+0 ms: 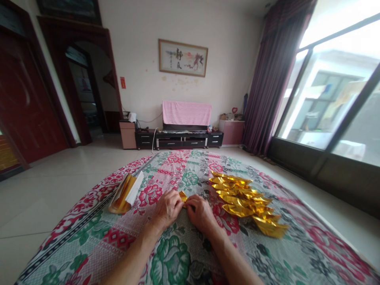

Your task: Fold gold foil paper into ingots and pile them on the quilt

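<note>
Between my two hands is a small piece of gold foil paper (183, 196), mostly covered by my fingers. My left hand (168, 206) pinches its left side, fingers curled and closed. From the right, my right hand (199, 211) pinches the near right part of the same piece. To the right lie several folded gold paper ingots (237, 198), boat-shaped and set in overlapping rows. A curled stack of gold foil sheets (124, 194) with white backing rests on the left of the table.
A flowered cloth (170, 259) covers the round table. Beyond it, against the wall, stands a low black cabinet (185, 141) with a pink cloth (187, 113) over the thing on top. Large windows (335, 99) and a purple curtain (270, 79) are on the right.
</note>
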{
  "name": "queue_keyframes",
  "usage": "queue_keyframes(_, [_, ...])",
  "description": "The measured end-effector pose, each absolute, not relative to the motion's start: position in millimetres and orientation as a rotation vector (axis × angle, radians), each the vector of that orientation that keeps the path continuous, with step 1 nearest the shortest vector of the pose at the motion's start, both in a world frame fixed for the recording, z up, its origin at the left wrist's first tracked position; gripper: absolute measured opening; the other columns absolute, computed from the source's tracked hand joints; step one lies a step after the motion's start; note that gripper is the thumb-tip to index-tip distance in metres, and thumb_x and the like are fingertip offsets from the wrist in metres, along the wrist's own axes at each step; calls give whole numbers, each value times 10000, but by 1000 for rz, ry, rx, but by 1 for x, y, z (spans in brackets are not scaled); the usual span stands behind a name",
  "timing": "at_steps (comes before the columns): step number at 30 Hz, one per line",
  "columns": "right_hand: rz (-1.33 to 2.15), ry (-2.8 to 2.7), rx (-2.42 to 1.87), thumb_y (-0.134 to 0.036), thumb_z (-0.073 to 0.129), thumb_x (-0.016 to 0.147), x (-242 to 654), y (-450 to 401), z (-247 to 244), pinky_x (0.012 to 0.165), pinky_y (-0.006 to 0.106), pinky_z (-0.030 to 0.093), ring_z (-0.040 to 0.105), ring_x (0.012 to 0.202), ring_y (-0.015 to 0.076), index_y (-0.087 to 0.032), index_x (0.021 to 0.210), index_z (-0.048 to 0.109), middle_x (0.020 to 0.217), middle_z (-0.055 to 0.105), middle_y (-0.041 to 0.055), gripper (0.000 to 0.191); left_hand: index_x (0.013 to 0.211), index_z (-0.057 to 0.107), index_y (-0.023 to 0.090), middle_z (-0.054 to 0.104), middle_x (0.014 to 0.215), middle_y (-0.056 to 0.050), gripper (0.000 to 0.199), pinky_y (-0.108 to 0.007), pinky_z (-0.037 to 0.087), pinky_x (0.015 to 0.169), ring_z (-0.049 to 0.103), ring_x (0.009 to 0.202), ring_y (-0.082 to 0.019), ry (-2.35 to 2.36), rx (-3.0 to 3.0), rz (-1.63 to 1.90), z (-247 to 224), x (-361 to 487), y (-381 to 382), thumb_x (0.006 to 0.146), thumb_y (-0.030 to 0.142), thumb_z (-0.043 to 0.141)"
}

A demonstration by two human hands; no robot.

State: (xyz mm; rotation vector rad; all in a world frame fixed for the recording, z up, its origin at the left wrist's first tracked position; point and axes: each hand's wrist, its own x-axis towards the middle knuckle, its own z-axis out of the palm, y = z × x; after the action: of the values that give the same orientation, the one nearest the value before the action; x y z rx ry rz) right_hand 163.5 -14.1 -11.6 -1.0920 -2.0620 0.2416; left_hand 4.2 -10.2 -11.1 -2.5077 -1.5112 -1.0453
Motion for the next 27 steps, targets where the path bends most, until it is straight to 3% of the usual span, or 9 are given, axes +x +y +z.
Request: queue_keyframes(27, [263, -2021, -1077, -63, 497, 697, 163, -11, -16, 789, 258, 449, 591, 810, 148, -184, 759, 688, 846, 653, 47, 235, 701, 527, 186, 545, 744, -14, 175, -250, 384, 710, 512, 746, -139, -1701, -2468, -979, -18, 7, -5, 845, 249, 451])
